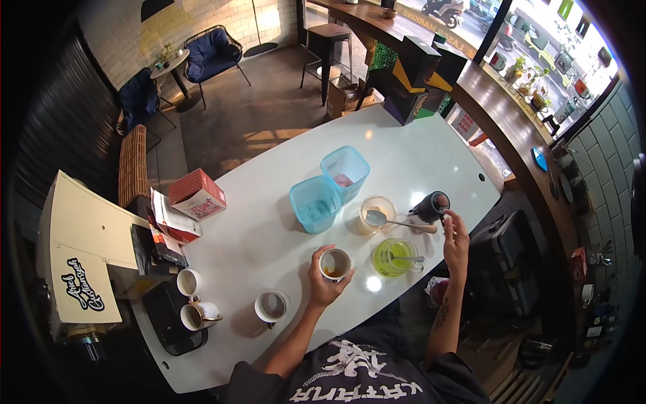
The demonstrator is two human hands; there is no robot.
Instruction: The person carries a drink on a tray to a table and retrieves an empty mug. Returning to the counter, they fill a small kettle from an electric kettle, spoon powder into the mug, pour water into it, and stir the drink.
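Note:
My left hand (324, 286) is wrapped round a cup (335, 264) with a little brownish liquid at its bottom. My right hand (456, 241) is at the right of the table, fingers apart and stretched up beside the handle of a small black pitcher (425, 210). Whether the fingertips touch that handle I cannot tell. Between my hands stands a clear glass jug (390, 258) of green liquid with a spoon in it. Just beyond it, a large metal spoon (404, 223) lies across a clear plastic tub (374, 206). Another cup (271, 306) stands left of my left hand.
Two blue plastic containers (315, 205) stand at mid-table. Two cups (196, 315) sit by a black tray (169, 320), near a cream machine (81, 249). A red-and-white box (198, 194) is at the left edge; dark boxes (412, 84) stand at the far end.

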